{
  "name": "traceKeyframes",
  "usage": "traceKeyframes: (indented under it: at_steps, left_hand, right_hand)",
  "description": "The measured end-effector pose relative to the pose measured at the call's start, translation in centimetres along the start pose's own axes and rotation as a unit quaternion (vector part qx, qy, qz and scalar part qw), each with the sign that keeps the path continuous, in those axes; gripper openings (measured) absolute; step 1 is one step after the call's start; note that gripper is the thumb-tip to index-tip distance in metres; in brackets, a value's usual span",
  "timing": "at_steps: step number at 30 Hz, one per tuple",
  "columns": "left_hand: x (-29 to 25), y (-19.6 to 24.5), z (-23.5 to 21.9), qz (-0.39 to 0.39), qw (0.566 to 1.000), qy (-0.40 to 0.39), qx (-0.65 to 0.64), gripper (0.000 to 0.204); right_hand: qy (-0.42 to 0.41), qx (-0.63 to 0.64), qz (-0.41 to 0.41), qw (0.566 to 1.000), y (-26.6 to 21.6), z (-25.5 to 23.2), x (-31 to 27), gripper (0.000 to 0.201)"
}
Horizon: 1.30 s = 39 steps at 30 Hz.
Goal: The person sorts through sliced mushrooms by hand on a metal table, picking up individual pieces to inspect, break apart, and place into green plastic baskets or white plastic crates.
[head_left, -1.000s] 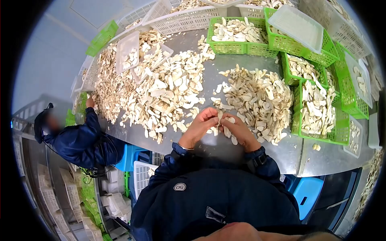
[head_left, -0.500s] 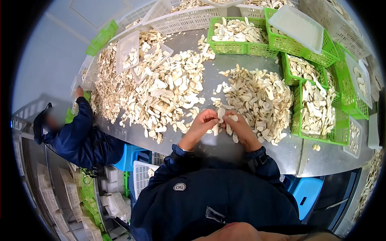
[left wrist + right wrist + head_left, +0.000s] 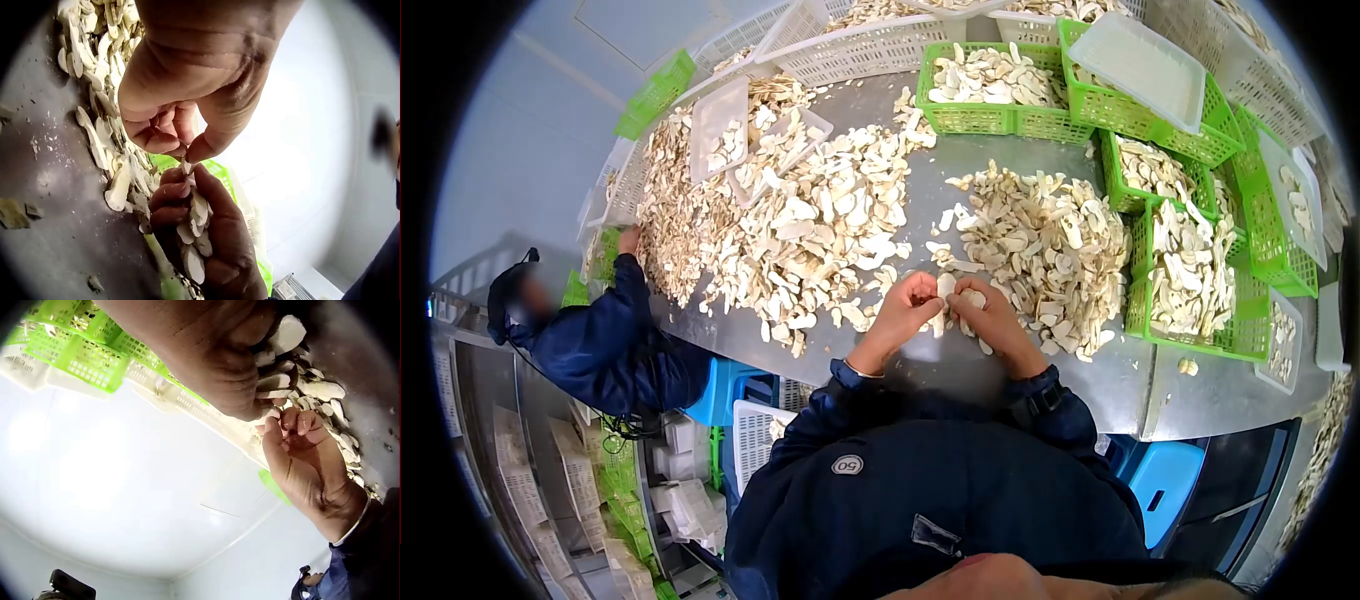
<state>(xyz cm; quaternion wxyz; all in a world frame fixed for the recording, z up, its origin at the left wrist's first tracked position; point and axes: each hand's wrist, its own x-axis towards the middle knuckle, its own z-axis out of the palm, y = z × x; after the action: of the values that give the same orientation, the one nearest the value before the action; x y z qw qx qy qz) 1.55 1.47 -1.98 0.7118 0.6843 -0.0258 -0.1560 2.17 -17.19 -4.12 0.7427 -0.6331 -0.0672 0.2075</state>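
Note:
My left hand (image 3: 900, 314) and right hand (image 3: 1000, 328) meet over the near edge of the metal table (image 3: 1090, 395). Between left thumb and fingertips I pinch a pale dried mushroom slice (image 3: 187, 166), whose lower end sits at the right fingertips. Several more mushroom slices (image 3: 199, 215) lie stacked in my right hand, gripped by its curled fingers and thumb; their ends stick out past the palm in the right wrist view. Just beyond the right hand lies a heap of slices (image 3: 1050, 250). A larger, wider heap (image 3: 810, 225) spreads to the left.
Green baskets of slices (image 3: 1200, 345) stand at the right, with another green basket (image 3: 970, 118) at the back. White crates (image 3: 860, 62) line the far edge. Clear plastic trays (image 3: 718, 130) lie on the left heap. Another person (image 3: 600, 340) works at the left end.
My hands stay in nearly the same place, with small finger shifts around the slices. At the left, the other person's hand reached farther out, then came back to the heap's edge.

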Motion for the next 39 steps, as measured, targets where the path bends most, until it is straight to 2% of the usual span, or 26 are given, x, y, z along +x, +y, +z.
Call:
traceKeyframes:
  at_steps: [4, 7, 10, 13, 16, 22, 25, 28, 34, 39]
  left_hand:
    - [-0.2, 0.7, 0.5, -0.008, 0.999, 0.006, -0.035, 0.01]
    - [0.0, -0.6, -0.1, -0.064, 0.987, 0.035, -0.14, 0.007]
    - [0.3, -1.3, -0.5, -0.071, 0.97, 0.063, -0.223, 0.008]
    - [0.1, -1.1, -0.4, -0.08, 0.985, 0.07, -0.138, 0.009]
    - [0.1, -1.1, -0.4, -0.055, 0.996, 0.033, -0.059, 0.015]
    - [0.1, -1.4, -0.5, -0.069, 0.997, 0.036, 0.01, 0.02]
    - [0.0, -1.3, -0.6, -0.048, 0.998, 0.03, 0.04, 0.019]
    - [-0.2, -0.4, -0.3, -0.035, 0.998, 0.035, 0.044, 0.018]
    - [-0.1, -1.5, -0.7, -0.033, 0.998, 0.035, 0.046, 0.018]
    - [0.0, -1.6, -1.0, -0.059, 0.997, 0.028, -0.034, 0.017]
  right_hand:
    - [-0.007, -0.012, -0.008, 1.0, -0.2, 0.2, -0.1, 0.012]
    - [0.006, 0.001, -0.024, 1.0, 0.3, 0.3, 0.0, 0.012]
    - [0.026, 0.021, -0.031, 0.999, 1.2, 0.2, 0.3, 0.014]
    - [0.036, 0.014, -0.012, 0.999, 0.8, -0.1, 0.3, 0.016]
    - [0.033, 0.006, 0.002, 0.999, 0.5, 0.1, 0.1, 0.016]
    - [0.022, -0.015, -0.031, 0.999, 0.4, 0.0, 0.1, 0.015]
    - [0.023, -0.017, -0.032, 0.999, 0.2, 0.1, 0.0, 0.014]
    - [0.023, -0.019, -0.025, 0.999, 0.0, 0.2, -0.1, 0.013]
    - [0.019, -0.027, -0.031, 0.999, 0.2, 0.2, 0.0, 0.013]
    - [0.025, -0.037, -0.041, 0.998, 0.6, 0.1, 0.1, 0.014]
